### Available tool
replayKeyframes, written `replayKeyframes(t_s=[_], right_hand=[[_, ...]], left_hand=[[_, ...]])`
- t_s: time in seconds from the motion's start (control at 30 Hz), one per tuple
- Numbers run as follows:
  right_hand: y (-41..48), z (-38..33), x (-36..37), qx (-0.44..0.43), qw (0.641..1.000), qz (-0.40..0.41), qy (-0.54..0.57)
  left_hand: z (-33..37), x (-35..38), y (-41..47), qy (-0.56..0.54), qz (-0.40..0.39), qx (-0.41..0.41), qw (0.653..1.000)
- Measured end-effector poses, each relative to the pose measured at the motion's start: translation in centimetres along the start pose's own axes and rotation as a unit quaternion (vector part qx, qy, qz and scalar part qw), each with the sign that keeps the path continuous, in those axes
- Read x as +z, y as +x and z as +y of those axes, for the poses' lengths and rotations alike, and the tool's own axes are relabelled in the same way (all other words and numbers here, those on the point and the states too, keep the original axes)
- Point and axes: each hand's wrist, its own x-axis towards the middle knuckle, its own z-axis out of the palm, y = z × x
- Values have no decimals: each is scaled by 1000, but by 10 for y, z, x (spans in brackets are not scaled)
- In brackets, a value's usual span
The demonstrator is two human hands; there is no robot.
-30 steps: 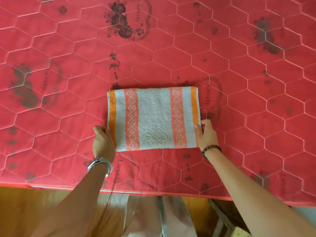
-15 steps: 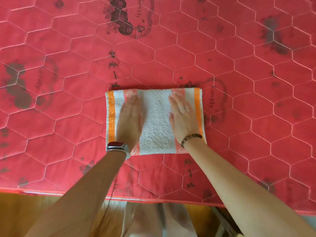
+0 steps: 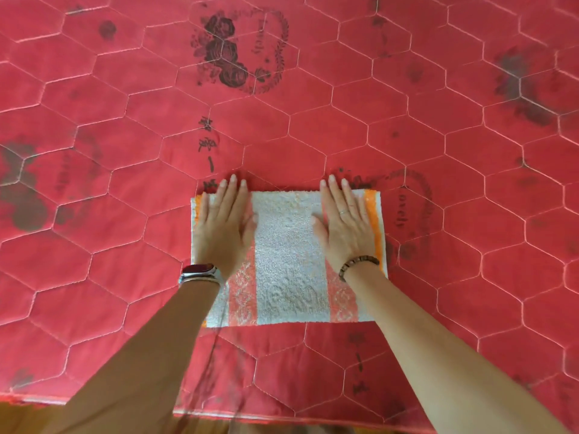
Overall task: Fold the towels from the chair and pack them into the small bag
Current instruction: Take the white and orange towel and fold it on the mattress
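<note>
A folded white towel (image 3: 288, 255) with orange and coral stripes lies flat on a red quilted mattress (image 3: 438, 170). My left hand (image 3: 224, 223) presses palm-down on the towel's left part, fingers straight, with the fingertips reaching past its far edge. My right hand (image 3: 343, 222) lies flat on the right part in the same way, fingertips also over the far edge. A watch sits on my left wrist and a bead bracelet on my right. No chair or bag is in view.
The mattress, with its hexagon stitching and dark flower prints, fills nearly the whole view. Its near edge (image 3: 282, 416) runs along the bottom, with wooden floor (image 3: 18, 418) below at the left.
One second ago my hands gripped the towel's near corners. They then came to lie flat on top of it and have slid away from me to its far edge.
</note>
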Motion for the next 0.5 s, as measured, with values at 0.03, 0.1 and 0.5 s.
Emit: replayKeyframes(t_s=[0.03,0.1,0.5], right_hand=[[0,8,-1,13,1000,3,0],[-1,21,-4,30,1000,5,1],[-70,-48,3,-34,998,0,44]], left_hand=[[-8,-1,0,-2,-4,-11,1000],[-23,-3,0,-7,-11,-34,999],[48,-7,-69,-67,-3,64,996]])
